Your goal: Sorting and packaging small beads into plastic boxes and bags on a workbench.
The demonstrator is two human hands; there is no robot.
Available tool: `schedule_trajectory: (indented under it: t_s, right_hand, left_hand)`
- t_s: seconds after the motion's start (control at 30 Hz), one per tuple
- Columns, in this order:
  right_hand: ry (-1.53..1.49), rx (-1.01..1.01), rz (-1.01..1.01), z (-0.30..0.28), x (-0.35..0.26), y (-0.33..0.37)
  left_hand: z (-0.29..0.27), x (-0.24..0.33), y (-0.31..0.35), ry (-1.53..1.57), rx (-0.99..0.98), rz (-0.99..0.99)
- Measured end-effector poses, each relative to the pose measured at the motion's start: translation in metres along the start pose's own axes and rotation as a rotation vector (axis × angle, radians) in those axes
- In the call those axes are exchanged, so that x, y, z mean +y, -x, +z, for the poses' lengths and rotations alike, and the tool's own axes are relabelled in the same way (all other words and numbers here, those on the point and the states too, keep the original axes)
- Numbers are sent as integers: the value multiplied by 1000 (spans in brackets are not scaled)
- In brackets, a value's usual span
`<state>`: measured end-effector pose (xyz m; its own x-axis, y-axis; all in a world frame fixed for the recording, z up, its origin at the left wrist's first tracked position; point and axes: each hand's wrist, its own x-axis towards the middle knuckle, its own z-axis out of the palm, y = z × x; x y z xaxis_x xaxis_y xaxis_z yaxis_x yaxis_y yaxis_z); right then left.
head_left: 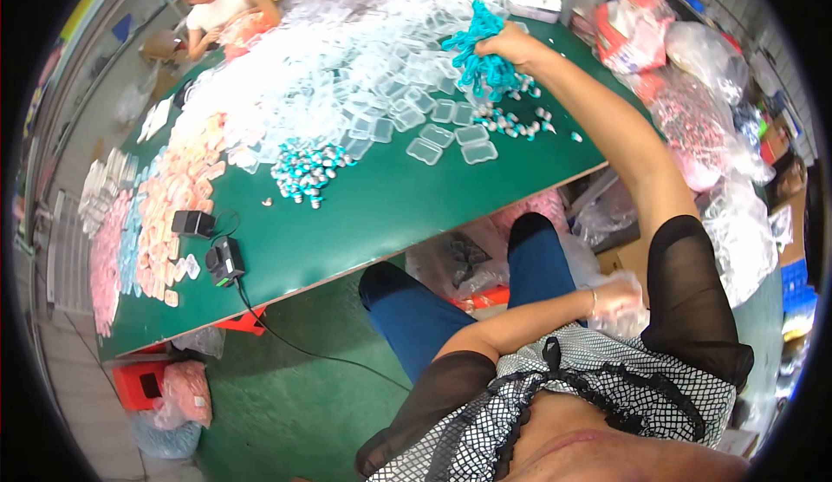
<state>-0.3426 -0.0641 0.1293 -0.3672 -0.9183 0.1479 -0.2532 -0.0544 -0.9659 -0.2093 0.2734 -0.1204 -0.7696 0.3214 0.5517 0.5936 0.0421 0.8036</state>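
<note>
A: What is the largest thing here?
B: The green tabletop (373,222), running across in front of the seated person.

A: And on it?
B: A broad heap of clear plastic cases (286,83) over the middle and far side. Next in size comes a spread of peach pieces (178,196) along the left end.

A: Where is the teal bunch (485,70)?
B: Above the far right part of the tabletop, gathered in the right hand (513,46), whose fingers are closed around it — strands stick out above and below the grip.

A: Any teal elsewhere?
B: Yes, a pile of small teal-and-silver pieces (308,170) in front of the clear heap, and a smaller, looser cluster (511,124) just below the bunch.

A: What about the left hand (617,298)?
B: It is off the tabletop, by the right side of the lap, near some crumpled clear plastic (626,322). It is blurred — I cannot tell how far open it is or whether it holds anything.

A: Smaller things?
B: A black device (227,261) near the front left edge, then one lone teal-and-silver piece (577,137), right of the cluster.
</note>
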Motion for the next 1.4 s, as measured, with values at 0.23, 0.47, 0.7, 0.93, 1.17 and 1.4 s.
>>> schedule_trajectory:
  t_s: [0.23, 0.47, 0.7, 0.93, 1.17, 1.4]
  right_hand:
    - [127, -10, 33, 83, 28, -81]
    - [577, 12, -20, 112, 40, -123]
    - [1058, -309, 1, 135, 9, -124]
    - [871, -193, -319, 85, 24, -214]
    - [1104, 106, -129, 59, 132, -318]
    - [1166, -389, -123, 87, 107, -311]
  left_hand:
    - [-32, 12, 41, -514, -371, -384]
    - [-237, 201, 65, -855, 618, -82]
    - [-370, 173, 122, -1426, 732, -475]
    - [-387, 167, 135, -1434, 795, -670]
    - [-389, 160, 126, -1289, 810, -726]
    - [-388, 162, 130, -1349, 895, -704]
